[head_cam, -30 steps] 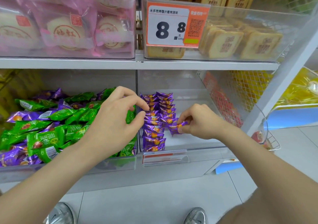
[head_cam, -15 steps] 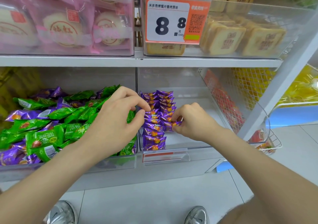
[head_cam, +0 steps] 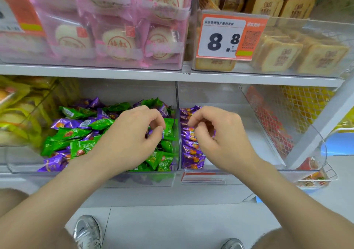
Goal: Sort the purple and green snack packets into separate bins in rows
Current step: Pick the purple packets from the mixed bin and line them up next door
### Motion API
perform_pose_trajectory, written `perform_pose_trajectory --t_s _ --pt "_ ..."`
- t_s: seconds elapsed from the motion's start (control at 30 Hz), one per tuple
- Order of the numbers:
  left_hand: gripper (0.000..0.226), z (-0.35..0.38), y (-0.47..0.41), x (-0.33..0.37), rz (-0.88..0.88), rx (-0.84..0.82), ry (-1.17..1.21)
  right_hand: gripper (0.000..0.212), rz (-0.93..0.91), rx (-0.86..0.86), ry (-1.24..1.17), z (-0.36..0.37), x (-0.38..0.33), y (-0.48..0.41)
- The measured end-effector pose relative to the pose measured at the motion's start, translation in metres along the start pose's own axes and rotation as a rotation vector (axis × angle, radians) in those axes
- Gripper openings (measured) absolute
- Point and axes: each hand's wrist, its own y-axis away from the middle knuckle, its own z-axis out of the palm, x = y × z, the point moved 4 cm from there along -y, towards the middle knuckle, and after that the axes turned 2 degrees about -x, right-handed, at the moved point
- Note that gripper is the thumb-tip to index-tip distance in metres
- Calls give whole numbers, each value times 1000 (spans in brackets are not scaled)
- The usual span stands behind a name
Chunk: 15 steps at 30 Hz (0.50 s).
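Head view: a left clear plastic bin (head_cam: pixel 134 179) holds jumbled green foil packets (head_cam: pixel 84 147) and purple foil packets (head_cam: pixel 63 123), partly hidden under the left hand (head_cam: pixel 130 139). Its fingers are curled and the thumb is at a green packet, but the grip is unclear. The right hand (head_cam: pixel 220 139) curls over the purple packet rows (head_cam: pixel 191 155) in the right clear bin (head_cam: pixel 210 93), its hold hidden.

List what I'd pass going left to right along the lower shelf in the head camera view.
Yellow packs → mixed pile of green and purple packets → left hand → rows of purple packets → right hand → red packs
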Motion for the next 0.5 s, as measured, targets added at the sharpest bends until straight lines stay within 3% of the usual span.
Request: perform_pose_trajectory --t_s 0.17,0.33,0.5 --pt "21 -28 18 -38 -167 -258 -198 27 -234 -189 148 47 -49 -4" --pt "20 -61 39 -73 -314 -421 -247 52 -167 -434 406 78 -51 -27" --pt "53 -61 54 -89 -362 -607 -260 69 -151 -520 591 98 -48 -36"
